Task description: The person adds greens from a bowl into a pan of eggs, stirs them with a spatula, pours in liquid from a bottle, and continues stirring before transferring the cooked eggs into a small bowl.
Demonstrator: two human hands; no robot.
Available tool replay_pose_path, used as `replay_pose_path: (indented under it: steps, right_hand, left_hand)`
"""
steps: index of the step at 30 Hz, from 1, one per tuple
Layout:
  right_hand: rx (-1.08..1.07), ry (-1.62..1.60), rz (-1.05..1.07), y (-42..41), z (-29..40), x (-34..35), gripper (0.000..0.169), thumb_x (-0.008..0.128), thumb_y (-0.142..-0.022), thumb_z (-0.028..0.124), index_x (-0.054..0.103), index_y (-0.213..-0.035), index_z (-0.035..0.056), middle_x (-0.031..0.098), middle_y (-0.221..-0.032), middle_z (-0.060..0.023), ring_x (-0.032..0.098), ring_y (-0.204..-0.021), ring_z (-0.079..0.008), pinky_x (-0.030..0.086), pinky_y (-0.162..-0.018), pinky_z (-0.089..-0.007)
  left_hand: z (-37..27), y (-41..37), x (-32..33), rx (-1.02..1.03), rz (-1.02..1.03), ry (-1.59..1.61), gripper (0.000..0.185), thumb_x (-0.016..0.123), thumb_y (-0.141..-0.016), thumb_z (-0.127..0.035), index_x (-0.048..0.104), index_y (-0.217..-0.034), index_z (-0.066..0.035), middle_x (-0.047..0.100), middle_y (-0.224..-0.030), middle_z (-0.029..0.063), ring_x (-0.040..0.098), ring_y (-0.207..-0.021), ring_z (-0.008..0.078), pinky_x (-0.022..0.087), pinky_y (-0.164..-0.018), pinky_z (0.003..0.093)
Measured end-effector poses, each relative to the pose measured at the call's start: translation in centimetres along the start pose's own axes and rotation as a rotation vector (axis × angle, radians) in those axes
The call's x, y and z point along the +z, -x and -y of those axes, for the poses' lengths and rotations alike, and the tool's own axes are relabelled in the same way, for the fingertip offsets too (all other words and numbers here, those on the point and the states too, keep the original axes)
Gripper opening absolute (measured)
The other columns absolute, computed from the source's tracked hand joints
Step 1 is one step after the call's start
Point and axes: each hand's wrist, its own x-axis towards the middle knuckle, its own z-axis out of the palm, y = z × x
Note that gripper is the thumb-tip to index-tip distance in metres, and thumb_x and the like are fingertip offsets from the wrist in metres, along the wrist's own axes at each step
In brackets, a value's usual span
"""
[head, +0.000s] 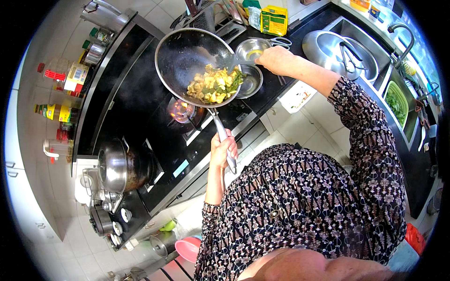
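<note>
My left hand [224, 149] is closed round the metal handle of a wok [186, 52], which is lifted and tilted beside the lit gas burner [181, 110]. Scrambled egg with green vegetable [216, 86] lies at the wok's lower right side. My right hand [276, 60] grips a spatula [232, 62] whose blade is inside the wok, by the food. Just beyond the wok's right rim stand two steel bowls, one [251, 82] partly under the rim, the other [252, 47] with some yellow residue. Steam rises from the wok.
A lidded steel pot [117, 165] stands on the other burner. Bottles and jars [58, 112] line the shelf behind the stove. Scissors [281, 43] and a yellow packet [274, 21] lie beyond the bowls. A large lid [325, 52] rests at the sink, near a green basket [389, 92] of leaves.
</note>
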Motion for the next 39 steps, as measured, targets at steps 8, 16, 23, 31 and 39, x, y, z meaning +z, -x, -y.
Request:
replay_pose_path:
  steps: [8, 16, 23, 31, 39]
  right_hand:
    - [0.062, 0.018, 0.054, 2.8, -1.9, 0.4, 0.015, 0.060, -0.078, 0.007, 0.069, -0.090, 0.0071, 0.068, -0.082, -0.0154, 0.068, -0.083, -0.0316, 0.055, -0.070, -0.0421]
    - [0.053, -0.059, -0.164, 0.8, -1.2, 0.6, 0.017, 0.060, -0.080, 0.010, 0.067, -0.094, 0.0086, 0.067, -0.083, -0.0156, 0.068, -0.083, -0.0310, 0.055, -0.069, -0.0430]
    - [0.017, -0.088, -0.136, -1.1, 1.5, 3.3, 0.019, 0.055, -0.083, 0.011, 0.066, -0.098, 0.0061, 0.067, -0.083, -0.0177, 0.068, -0.081, -0.0324, 0.054, -0.065, -0.0434]
    - [0.090, -0.074, -0.002, 0.8, 1.1, 3.1, 0.014, 0.058, -0.079, 0.007, 0.070, -0.086, 0.0038, 0.069, -0.085, -0.0171, 0.068, -0.087, -0.0320, 0.055, -0.071, -0.0422]
    - [0.146, -0.093, 0.112, 3.9, -0.5, 2.3, 0.016, 0.059, -0.079, 0.009, 0.068, -0.093, 0.0083, 0.068, -0.085, -0.0146, 0.068, -0.085, -0.0311, 0.055, -0.069, -0.0421]
  left_hand:
    - [0.8, -1.3, 0.7, 0.012, -0.042, -0.062, 0.013, 0.055, -0.085, -0.004, 0.046, -0.093, -0.007, 0.043, -0.055, 0.0021, 0.045, -0.039, 0.0139, 0.042, -0.035, 0.0292]
    - [0.9, -0.7, -0.1, 0.017, -0.050, -0.084, 0.014, 0.055, -0.083, -0.003, 0.045, -0.092, -0.007, 0.044, -0.055, 0.0027, 0.046, -0.039, 0.0144, 0.041, -0.035, 0.0286]
    - [0.5, -0.2, 0.9, 0.056, -0.041, -0.166, 0.012, 0.054, -0.083, -0.001, 0.046, -0.091, -0.005, 0.045, -0.055, 0.0032, 0.045, -0.038, 0.0142, 0.042, -0.035, 0.0287]
    - [1.8, -1.1, 0.4, 0.096, -0.066, -0.210, 0.012, 0.052, -0.083, -0.001, 0.045, -0.092, -0.004, 0.047, -0.057, 0.0041, 0.047, -0.039, 0.0145, 0.043, -0.036, 0.0287]
    - [2.1, -2.3, 0.5, 0.089, -0.101, -0.217, 0.014, 0.053, -0.082, -0.002, 0.046, -0.093, -0.004, 0.047, -0.058, 0.0042, 0.047, -0.038, 0.0146, 0.043, -0.036, 0.0283]
